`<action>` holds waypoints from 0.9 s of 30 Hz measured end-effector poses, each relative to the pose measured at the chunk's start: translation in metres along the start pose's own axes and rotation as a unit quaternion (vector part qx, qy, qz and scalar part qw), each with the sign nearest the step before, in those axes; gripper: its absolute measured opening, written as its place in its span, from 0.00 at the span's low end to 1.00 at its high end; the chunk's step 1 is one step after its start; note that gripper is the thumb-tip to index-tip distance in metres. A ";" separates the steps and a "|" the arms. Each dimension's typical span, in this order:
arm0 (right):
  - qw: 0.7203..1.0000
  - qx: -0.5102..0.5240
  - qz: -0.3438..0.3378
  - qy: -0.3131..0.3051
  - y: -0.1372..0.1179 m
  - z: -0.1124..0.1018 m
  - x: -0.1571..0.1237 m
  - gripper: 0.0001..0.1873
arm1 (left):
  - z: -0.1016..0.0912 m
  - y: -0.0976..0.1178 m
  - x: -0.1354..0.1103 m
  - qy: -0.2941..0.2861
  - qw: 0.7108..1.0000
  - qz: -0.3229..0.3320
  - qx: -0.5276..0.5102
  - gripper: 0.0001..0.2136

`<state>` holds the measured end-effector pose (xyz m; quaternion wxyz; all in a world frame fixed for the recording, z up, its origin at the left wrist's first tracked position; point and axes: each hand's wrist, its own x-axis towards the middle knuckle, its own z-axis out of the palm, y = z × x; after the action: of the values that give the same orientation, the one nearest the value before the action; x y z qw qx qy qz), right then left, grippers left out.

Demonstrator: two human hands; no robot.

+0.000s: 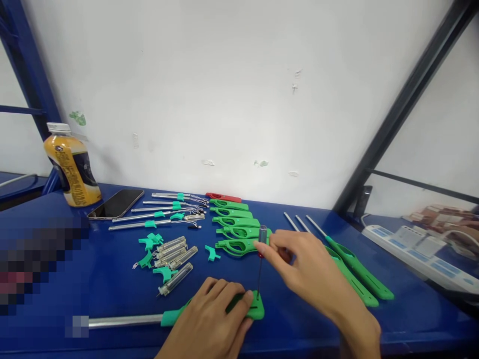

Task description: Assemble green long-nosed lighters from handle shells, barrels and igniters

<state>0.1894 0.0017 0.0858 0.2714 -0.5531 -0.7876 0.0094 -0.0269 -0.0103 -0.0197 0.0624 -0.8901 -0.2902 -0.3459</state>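
Note:
My left hand [211,319] is closed over a green long-necked gas lighter [256,308] lying on the blue table, pressing its handle down. The lighter's silver tube [125,321] points left. In its fingertips, my right hand [303,269] grips a small screwdriver [263,234] with a clear handle. The screwdriver stands nearly upright, its tip touching the end of the lighter's handle. Behind the hands lie several green handle shells [235,222] and one red shell [224,197]. Teal triggers [212,253] and clear fuel tanks [175,279] are scattered to the left.
Silver tubes with wires [142,217] lie at the back left. Beyond them are a phone [117,204] and a yellow bottle [73,164]. Several green lighters [359,269] rest at the right, near a white power strip [419,254]. A white wall [224,99] closes the back.

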 end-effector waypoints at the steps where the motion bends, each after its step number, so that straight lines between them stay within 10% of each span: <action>1: 1.000 0.002 0.020 -0.003 0.002 -0.001 0.000 0.31 | 0.000 0.000 0.000 -0.001 1.000 -0.001 0.001 0.12; 6: 0.995 0.034 0.091 0.009 0.003 -0.004 -0.001 0.26 | -0.002 0.002 0.001 -0.004 1.000 0.003 0.002 0.12; 27: 0.985 0.169 -0.025 -0.003 -0.001 -0.019 -0.010 0.05 | -0.003 0.002 0.001 -0.024 1.000 -0.011 -0.008 0.13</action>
<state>0.1988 -0.0130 0.0981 0.3586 -0.4791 -0.7893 0.1375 -0.0273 -0.0126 -0.0164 0.0444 -0.8952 -0.2986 -0.3278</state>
